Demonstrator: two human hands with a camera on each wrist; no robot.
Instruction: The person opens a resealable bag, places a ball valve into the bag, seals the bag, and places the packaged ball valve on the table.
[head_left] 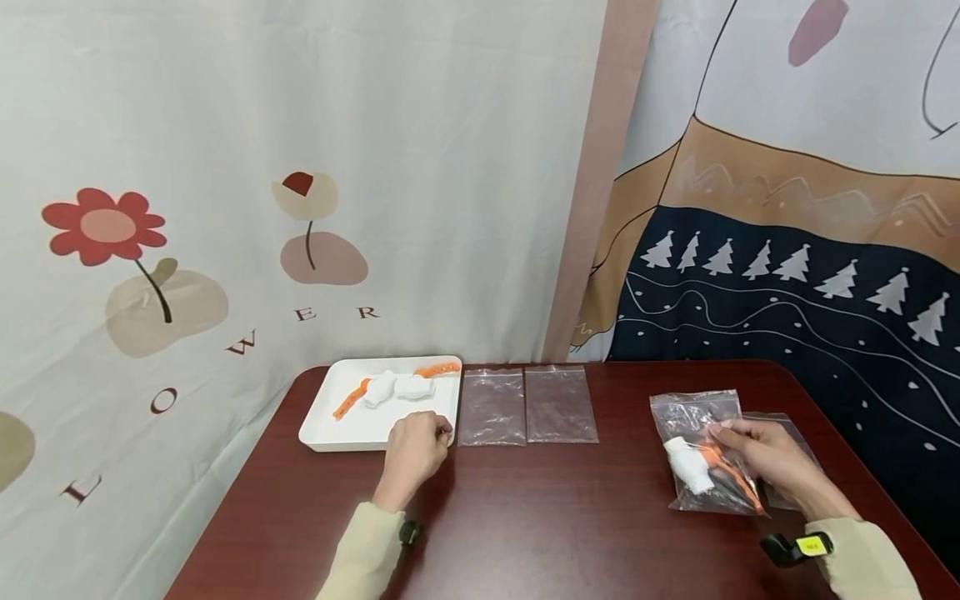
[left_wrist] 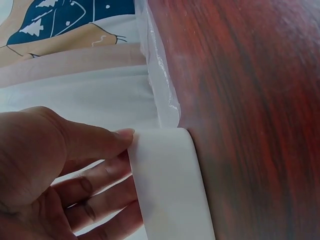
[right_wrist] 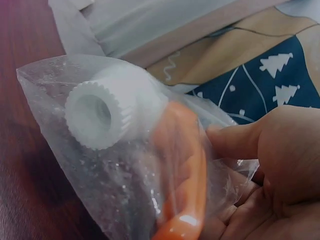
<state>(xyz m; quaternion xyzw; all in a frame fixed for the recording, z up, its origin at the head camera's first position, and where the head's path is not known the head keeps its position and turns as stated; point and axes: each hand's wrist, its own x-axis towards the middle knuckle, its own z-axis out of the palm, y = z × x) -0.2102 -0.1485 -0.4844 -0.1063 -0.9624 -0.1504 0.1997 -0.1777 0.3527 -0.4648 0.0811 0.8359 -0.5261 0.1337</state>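
Observation:
My right hand [head_left: 765,454] pinches a clear zip bag [head_left: 693,404] at its right side, thumb on the plastic. Inside the bag is a white plastic ball valve [right_wrist: 117,107] with an orange lever handle [right_wrist: 185,172]; its ribbed round end faces the right wrist camera. At the near right corner of the white tray [head_left: 345,437], my left hand [head_left: 417,450] holds the rim, with the thumb tip on the edge and the fingers behind the wall. Two similar white valves [head_left: 381,388] with orange handles [head_left: 351,400] lie in the tray.
Two flat zip bags, a left one [head_left: 492,408] and a right one [head_left: 560,406], lie side by side right of the tray. Another bag [head_left: 783,429] lies partly under my right hand. A printed curtain [head_left: 465,208] hangs behind the dark red wooden table [head_left: 540,517].

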